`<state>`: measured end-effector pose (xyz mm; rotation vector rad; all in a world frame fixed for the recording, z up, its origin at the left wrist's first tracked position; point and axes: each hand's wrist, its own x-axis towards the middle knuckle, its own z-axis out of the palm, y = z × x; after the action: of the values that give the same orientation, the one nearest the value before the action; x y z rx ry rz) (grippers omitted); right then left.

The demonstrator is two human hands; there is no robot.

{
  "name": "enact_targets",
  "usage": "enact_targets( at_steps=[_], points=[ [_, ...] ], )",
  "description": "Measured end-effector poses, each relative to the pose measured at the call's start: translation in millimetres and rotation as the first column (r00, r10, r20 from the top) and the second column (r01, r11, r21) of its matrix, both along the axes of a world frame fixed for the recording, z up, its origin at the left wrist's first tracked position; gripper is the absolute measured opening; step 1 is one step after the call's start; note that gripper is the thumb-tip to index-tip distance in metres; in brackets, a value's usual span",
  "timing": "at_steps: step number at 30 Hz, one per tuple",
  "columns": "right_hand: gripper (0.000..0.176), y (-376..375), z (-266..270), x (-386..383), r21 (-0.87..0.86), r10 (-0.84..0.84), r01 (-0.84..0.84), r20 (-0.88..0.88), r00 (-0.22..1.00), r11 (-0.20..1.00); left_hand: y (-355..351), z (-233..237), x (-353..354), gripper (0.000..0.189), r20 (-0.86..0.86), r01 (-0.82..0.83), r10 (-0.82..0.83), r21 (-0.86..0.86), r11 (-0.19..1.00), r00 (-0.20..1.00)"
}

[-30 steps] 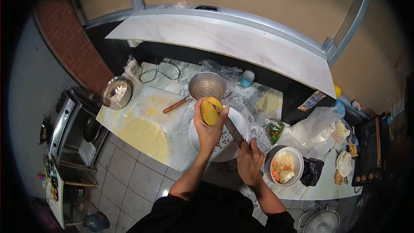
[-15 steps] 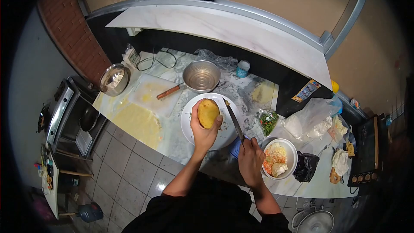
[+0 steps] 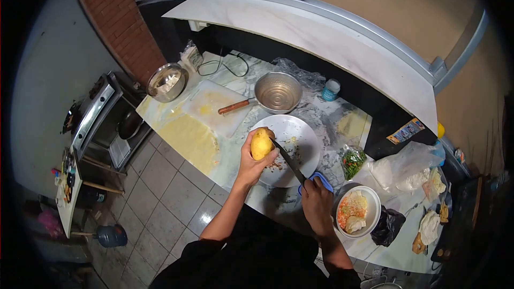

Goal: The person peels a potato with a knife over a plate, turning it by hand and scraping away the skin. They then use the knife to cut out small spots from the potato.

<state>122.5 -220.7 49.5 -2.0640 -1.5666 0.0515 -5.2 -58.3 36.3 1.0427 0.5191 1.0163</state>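
Note:
My left hand [image 3: 250,167] is closed around a partly peeled potato [image 3: 261,146], with yellow flesh showing and brown skin left near its top. My right hand [image 3: 317,206] grips the handle of a knife [image 3: 289,162]. The dark blade slants up to the left, and its tip end meets the potato's right side. Beneath both lies a large white plate [image 3: 306,142] with scraps of peel scattered on it. A blue-rimmed object [image 3: 323,180] shows partly behind my right hand, which hides the rest.
Beyond the plate stands a metal saucepan [image 3: 278,93] beside a white cutting board [image 3: 214,108]. To the right are a white bowl [image 3: 375,211] of chopped food, a black plastic bag [image 3: 387,226] and bagged green vegetables [image 3: 353,163]. A metal bowl [image 3: 167,83] sits far left.
The knife tip has come from beside the potato onto its right side. The potato has been turned in my left hand. My view has shifted, so the counter appears farther right and tilted.

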Motion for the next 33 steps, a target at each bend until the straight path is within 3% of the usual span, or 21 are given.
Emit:
enact_targets(
  at_steps=[5,12,20,30,33],
  points=[
    [0.004,6.6,10.5,10.9,-0.073,0.095,-0.085,0.147,0.985,0.994,6.3,5.0,2.5,0.055,-0.022,-0.031,0.031,-0.002,1.0,0.999],
    [0.008,8.6,28.3,24.5,-0.099,0.138,-0.116,0.252,0.958,0.988,14.3,8.8,4.1,0.056,-0.008,0.023,-0.023,-0.004,1.0,1.0],
    [0.01,12.9,36.4,30.6,-0.088,0.114,-0.087,0.376,0.92,0.992,14.2,16.1,13.1,0.054,0.129,0.068,-0.058,-0.072,0.995,0.99],
    [0.009,16.7,30.5,27.3,-0.028,0.062,-0.056,0.338,0.939,0.998,13.9,14.9,26.3,0.053,0.126,-0.018,0.028,-0.079,0.997,0.992],
    [0.011,19.8,29.9,26.2,-0.017,0.047,-0.044,0.302,0.952,0.999,14.1,12.4,32.6,0.052,0.062,-0.156,0.154,0.034,0.987,0.986]
  ],
)
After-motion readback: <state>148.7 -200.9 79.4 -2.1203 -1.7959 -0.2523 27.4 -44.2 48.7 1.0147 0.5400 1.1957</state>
